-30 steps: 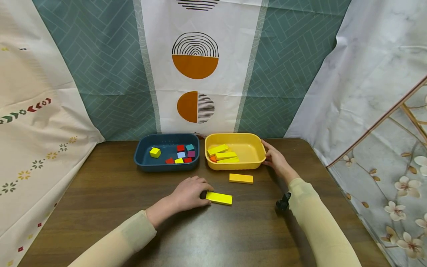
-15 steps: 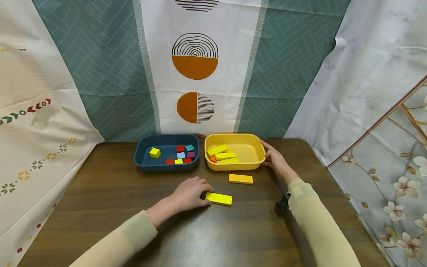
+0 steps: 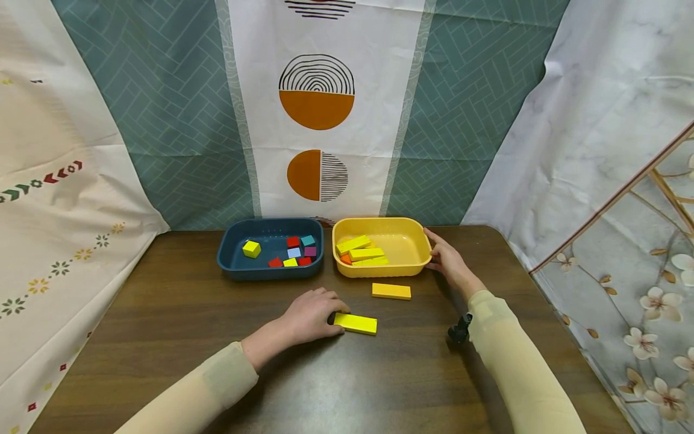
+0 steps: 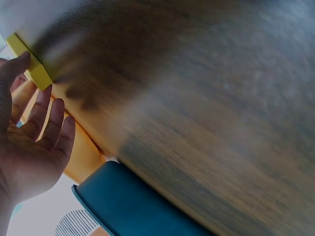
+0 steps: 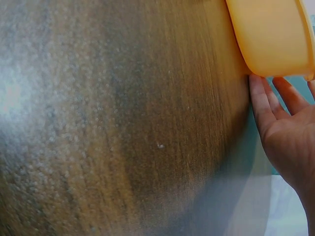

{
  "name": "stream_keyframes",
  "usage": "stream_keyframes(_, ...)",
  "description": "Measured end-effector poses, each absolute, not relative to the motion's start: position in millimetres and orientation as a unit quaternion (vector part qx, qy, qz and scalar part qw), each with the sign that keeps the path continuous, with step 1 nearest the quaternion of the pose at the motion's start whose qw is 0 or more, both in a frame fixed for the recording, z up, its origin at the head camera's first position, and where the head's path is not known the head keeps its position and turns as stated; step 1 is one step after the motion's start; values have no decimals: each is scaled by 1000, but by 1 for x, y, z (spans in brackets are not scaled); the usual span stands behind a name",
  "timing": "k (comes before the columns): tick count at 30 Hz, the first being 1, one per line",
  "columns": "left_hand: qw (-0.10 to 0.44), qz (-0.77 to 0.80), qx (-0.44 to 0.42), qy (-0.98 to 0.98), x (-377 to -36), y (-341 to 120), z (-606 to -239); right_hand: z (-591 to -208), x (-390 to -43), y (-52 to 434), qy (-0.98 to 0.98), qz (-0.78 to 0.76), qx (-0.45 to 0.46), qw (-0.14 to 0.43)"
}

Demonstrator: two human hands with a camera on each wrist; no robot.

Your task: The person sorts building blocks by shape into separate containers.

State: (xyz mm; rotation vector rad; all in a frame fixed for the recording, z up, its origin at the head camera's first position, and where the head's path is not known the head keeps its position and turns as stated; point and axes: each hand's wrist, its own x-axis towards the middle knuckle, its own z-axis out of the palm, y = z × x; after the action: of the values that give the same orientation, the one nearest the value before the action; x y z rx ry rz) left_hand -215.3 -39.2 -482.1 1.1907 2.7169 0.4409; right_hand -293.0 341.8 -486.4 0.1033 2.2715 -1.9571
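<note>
My left hand (image 3: 311,314) holds one end of a flat yellow block (image 3: 356,323) low over the table, thumb on its near side. In the left wrist view, the thumb lies against that yellow block (image 4: 30,64) and the other fingers spread loosely below it. Over on the right, my right hand (image 3: 449,260) touches the right end of the yellow bin (image 3: 409,270). The right wrist view has its fingers extended, tips at the wall of the bin (image 5: 273,37). An orange-yellow block (image 3: 391,292) lies on the table just in front of that bin.
Inside the yellow bin are several yellow blocks (image 3: 366,254) and an orange piece (image 3: 346,259). A dark blue bin (image 3: 260,274) with several coloured cubes stands left of it. Both bins sit at the back table edge, before a hanging cloth (image 3: 179,120).
</note>
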Motion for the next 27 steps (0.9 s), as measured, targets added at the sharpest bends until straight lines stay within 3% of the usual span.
stream_keyframes(27,73,144,397,903,-215,-35,-483,-486,-292,342,754,-652,26,71)
